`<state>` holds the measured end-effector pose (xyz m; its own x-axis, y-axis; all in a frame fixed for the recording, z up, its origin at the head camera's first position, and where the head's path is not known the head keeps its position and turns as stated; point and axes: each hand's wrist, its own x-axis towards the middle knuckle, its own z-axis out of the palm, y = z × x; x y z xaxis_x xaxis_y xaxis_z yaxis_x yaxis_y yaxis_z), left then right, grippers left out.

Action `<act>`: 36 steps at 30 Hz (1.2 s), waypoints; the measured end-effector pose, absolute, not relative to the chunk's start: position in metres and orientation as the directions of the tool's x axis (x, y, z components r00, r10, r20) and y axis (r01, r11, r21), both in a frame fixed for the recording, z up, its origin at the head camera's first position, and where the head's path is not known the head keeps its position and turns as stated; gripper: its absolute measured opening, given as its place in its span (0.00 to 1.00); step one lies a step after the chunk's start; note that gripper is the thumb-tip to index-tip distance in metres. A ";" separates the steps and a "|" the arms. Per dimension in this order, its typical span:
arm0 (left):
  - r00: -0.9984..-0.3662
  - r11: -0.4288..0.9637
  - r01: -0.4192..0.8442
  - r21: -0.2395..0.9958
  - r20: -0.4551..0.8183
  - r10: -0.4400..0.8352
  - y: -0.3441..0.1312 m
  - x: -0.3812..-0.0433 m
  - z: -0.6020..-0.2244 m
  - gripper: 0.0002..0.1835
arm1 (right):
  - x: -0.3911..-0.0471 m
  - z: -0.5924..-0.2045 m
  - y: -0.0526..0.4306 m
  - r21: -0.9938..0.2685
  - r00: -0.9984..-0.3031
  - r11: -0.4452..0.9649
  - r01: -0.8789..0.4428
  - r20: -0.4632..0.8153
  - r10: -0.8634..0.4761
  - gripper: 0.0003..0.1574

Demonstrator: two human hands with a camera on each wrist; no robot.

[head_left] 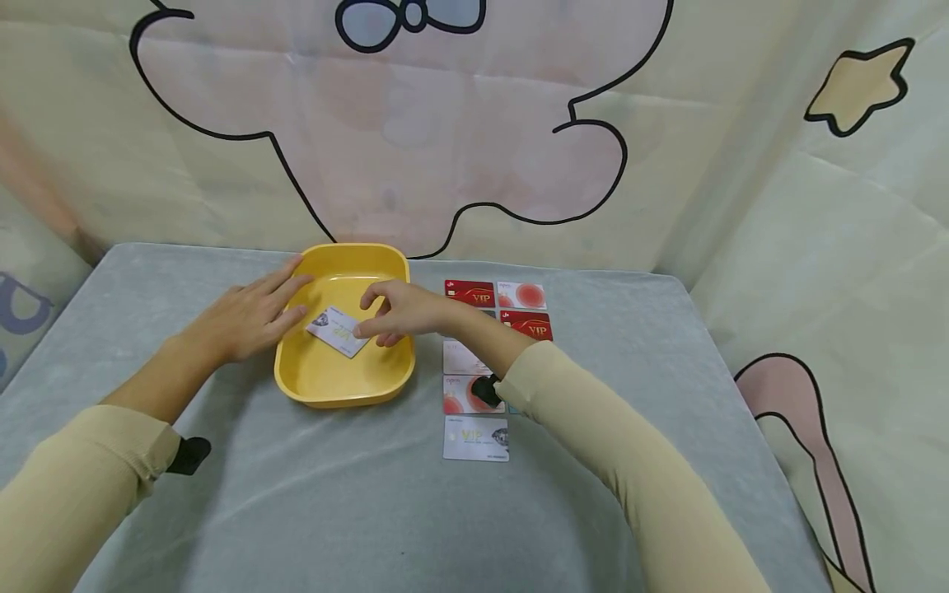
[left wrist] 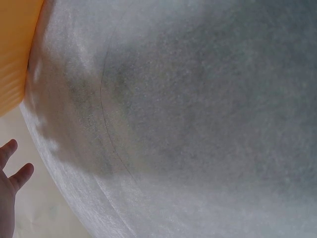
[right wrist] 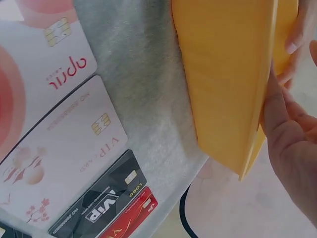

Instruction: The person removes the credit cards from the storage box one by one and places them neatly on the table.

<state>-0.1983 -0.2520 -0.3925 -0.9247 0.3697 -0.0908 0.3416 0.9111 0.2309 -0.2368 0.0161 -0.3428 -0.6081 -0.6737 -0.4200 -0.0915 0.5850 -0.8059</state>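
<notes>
A yellow tray (head_left: 341,387) stands on the cloth-covered table, and inside it lies a white VIP card (head_left: 335,331). My left hand (head_left: 240,317) rests with spread fingers on the tray's left rim; only some of its fingers (left wrist: 20,176) show in the left wrist view. From the right, my right hand (head_left: 404,313) reaches over the tray with loosely bent fingers. One fingertip overlaps the card's right corner; whether it touches the card is not clear. In the right wrist view the right hand (right wrist: 292,144) is beside the tray wall, with no card visible in it.
Right of the tray, cards lie in rows: red VIP cards (head_left: 469,293), peach-patterned cards (head_left: 521,295) and a white VIP card (head_left: 476,438) nearest me. My right forearm covers some. A black VIP card (right wrist: 104,203) shows in the right wrist view. A printed curtain (head_left: 474,148) hangs behind.
</notes>
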 end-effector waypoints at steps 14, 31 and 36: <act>-0.921 0.907 0.354 0.228 -0.085 0.381 -0.250 -0.202 -0.390 0.33 | -0.243 -0.341 -0.004 -0.687 -0.579 0.723 -0.071 -0.562 -0.590 0.45; -0.913 0.892 0.384 0.237 -0.048 0.406 -0.255 -0.199 -0.394 0.33 | -0.242 -0.340 -0.029 -0.608 -0.570 0.794 -0.001 -0.652 -0.500 0.43; -0.911 0.890 0.389 0.238 -0.044 0.410 -0.255 -0.200 -0.394 0.32 | -0.244 -0.339 -0.034 -0.605 -0.562 0.796 0.022 -0.666 -0.491 0.42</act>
